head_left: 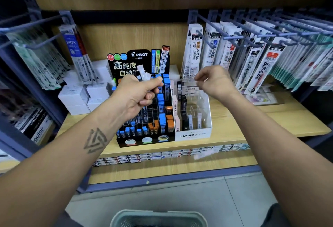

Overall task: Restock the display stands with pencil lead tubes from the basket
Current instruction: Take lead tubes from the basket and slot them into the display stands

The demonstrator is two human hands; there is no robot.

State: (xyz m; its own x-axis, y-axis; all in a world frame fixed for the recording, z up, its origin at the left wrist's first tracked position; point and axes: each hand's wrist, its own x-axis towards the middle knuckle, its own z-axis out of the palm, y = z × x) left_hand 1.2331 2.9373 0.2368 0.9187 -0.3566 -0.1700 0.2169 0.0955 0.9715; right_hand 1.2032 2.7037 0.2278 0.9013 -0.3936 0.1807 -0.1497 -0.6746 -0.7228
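Gripping several lead tubes (142, 75) in my left hand (138, 93) above the Pilot stand (144, 118); right hand (214, 80) hovering, fingers loosely curled, holding nothing.

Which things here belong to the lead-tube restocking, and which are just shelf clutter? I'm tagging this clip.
Job: left hand gripping lead tubes; right hand; Pilot stand; Mono stand; basket.
Not: hanging refill packs; white boxes.

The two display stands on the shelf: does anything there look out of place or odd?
Nothing is spilled or toppled. The black Pilot stand has many vacant slots on its left side, and the white Mono stand is mostly bare. The left hand grips several lead tubes above the Pilot stand.
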